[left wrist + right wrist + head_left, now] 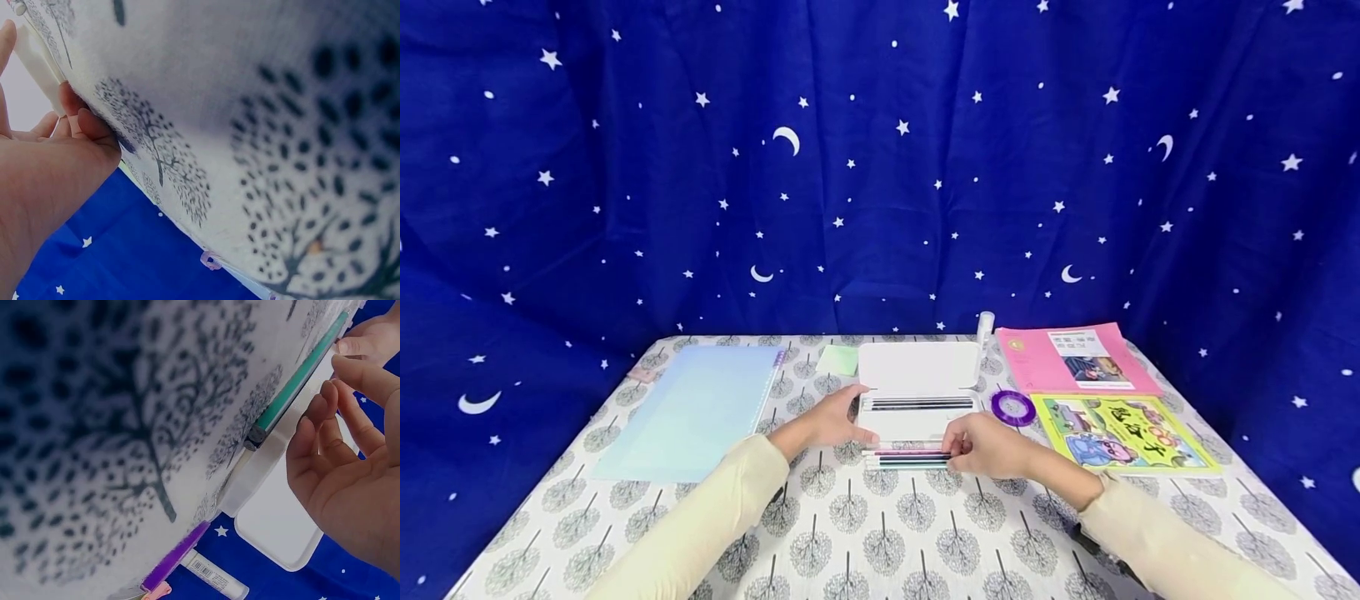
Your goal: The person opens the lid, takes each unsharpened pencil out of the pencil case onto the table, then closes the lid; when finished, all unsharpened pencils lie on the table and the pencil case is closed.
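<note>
- Right hand (992,446): fingers curled, pinching the right-hand ends of a small bundle of pencils (906,457) against the table (880,533). The right wrist view shows the fingertips (353,345) closing on a green pencil (294,384).
- Left hand (833,419): fingers fairly straight, resting against the left end of the open white pencil case (917,392), steadying it rather than gripping.
- Pencils: they lie on the table just in front of the case's near edge. Long axis runs left to right, parallel to that edge. Which end carries the points cannot be told.
- Handling, as judged: light, stiff, smooth-sided and prone to roll or fan apart. Best pinched together near one end or at mid-length, kept level.
- Case: lid open toward the far side, more dark pencils in the tray (917,404).
- Surroundings: purple tape roll (1012,407) just right of the case, a yellow book (1120,433) and a pink book (1075,360) further right, and a pale blue folder (692,412) on the left.
</note>
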Demonstrator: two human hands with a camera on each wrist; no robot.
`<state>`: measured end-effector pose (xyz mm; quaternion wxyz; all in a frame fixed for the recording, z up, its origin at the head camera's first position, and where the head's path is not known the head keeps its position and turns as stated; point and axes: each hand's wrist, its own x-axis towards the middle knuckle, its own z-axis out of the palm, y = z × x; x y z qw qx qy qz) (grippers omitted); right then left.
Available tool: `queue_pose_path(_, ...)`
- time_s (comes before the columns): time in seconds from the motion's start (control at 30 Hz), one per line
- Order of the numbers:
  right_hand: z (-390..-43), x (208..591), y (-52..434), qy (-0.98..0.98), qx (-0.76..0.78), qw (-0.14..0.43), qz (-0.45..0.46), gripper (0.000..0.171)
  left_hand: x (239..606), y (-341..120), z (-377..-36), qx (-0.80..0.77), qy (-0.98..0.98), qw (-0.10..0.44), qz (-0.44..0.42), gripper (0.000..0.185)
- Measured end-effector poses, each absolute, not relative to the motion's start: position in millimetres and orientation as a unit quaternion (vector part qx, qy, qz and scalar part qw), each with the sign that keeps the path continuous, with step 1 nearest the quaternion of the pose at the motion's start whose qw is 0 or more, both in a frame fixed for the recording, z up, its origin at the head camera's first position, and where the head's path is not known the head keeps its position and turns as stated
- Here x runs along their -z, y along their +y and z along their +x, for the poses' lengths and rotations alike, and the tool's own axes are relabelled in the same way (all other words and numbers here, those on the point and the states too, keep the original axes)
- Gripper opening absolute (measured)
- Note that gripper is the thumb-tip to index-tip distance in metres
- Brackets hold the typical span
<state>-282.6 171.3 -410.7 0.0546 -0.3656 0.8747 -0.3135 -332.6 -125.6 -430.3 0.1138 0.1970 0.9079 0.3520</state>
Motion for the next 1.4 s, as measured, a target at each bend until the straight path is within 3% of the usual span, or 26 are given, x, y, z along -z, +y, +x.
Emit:
queue_pose_path(0.27,-286.6,405.7,170.0,0.873,0.322,0.057,-0.361,0.011,429.0,-125.6,-330.2,-0.356,0.907,0.118,0.193,0.098)
queue_pose_path(0.67,-307.3,402.6,169.0,0.907,0.272,-0.015,-0.321,0.014,427.8,-126.2,-330.2,-0.359,0.906,0.120,0.191,0.097)
queue_pose_path(1.03,-329.4,404.9,162.6,0.910,0.253,-0.020,-0.327,0.011,428.7,-125.4,-332.1,-0.356,0.907,0.116,0.194,0.097)
queue_pose_path(1.4,-342.0,414.4,161.0,0.913,0.251,0.015,-0.322,0.005,430.5,-127.0,-334.1,-0.353,0.908,0.118,0.193,0.098)
